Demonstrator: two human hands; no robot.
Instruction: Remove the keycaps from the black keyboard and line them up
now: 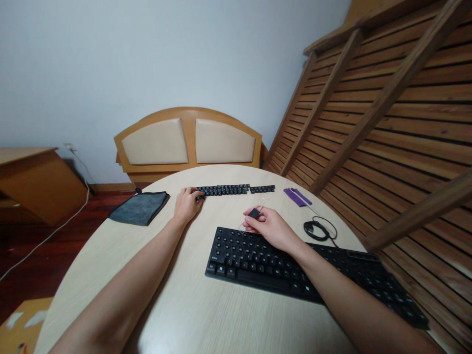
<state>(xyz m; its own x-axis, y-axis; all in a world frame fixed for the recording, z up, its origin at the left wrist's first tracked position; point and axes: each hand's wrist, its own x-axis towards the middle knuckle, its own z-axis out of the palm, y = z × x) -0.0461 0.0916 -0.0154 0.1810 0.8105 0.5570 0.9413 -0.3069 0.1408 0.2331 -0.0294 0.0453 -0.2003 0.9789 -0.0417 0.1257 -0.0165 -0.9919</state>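
My left hand (189,202) rests on the table at the left end of rows of loose black keycaps (224,190). Its fingers are closed on a keycap (199,197) there, partly hidden by the fingertips. My right hand (271,226) hovers over the far edge of a black keyboard (254,263), shut on a wire keycap puller with a black handle (254,213). Thin wire loops stick out of the puller at both sides of the fingers. Bare key positions show in the keyboard's upper rows, while larger keys sit along its near edge.
A grey cloth (140,208) lies at the table's left edge. On the right are a purple cloth (297,197), a thin light-coloured stick resting across it, and the coiled black cable (317,230). Behind the round table (177,314) stands a headboard (190,115); wooden slats lean at right.
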